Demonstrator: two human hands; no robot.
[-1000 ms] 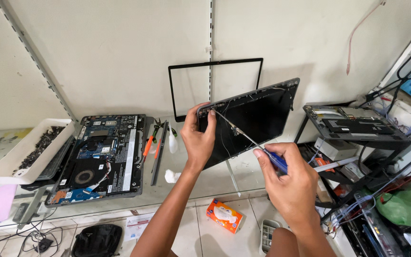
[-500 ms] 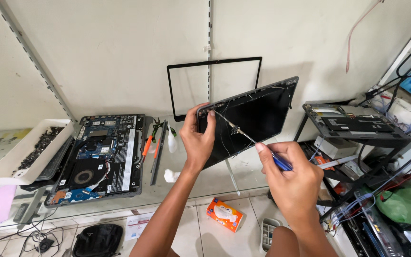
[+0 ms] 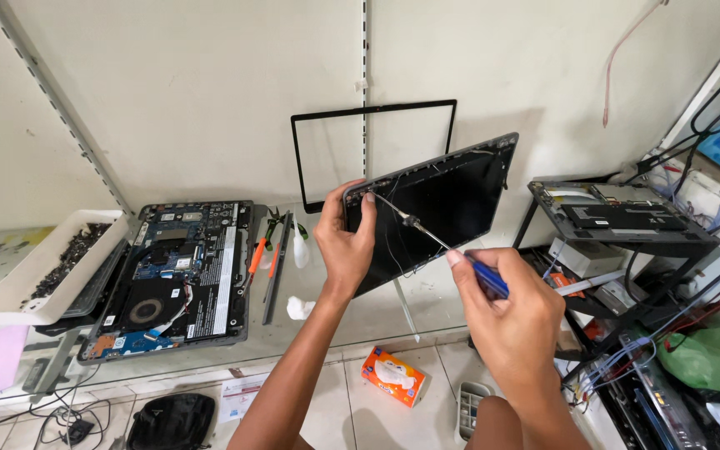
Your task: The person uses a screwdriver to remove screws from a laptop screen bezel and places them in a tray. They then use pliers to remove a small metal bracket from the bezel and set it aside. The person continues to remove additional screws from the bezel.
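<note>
Blue-handled screwdriver [image 3: 443, 244] — clenched in the fingers of the right hand [image 3: 506, 312], which sits nearest the camera at lower right. Its slim metal shaft runs up and to the left, with the tip touching the upper left corner of the laptop lid [image 3: 439, 204]. Left hand [image 3: 345, 242] grips that same corner: thumb on the front face, fingers wrapped round the edge. The lid is held tilted above the glass worktop [image 3: 360, 321], its dark inner side toward the camera, with thin cables running along its rim.

Below the worktop, on the tiled floor, lie an orange tissue pack [image 3: 392, 376] and a black bag [image 3: 172, 421].

On the worktop, left of the left hand:
- a white wad [image 3: 299, 308], just beside the forearm;
- a row of hand tools [image 3: 272, 254], some with orange handles;
- an opened laptop base [image 3: 177, 279], circuit board and fan exposed;
- a white tray [image 3: 47, 267] holding small dark parts, at the far left.

Farther back, a bare black screen bezel [image 3: 374, 150] leans upright against the white wall, partly behind the lid. To the right, a black metal rack [image 3: 627, 229] carries another dismantled laptop — loose wires and a green bag [image 3: 706, 358] lie around its lower part.
</note>
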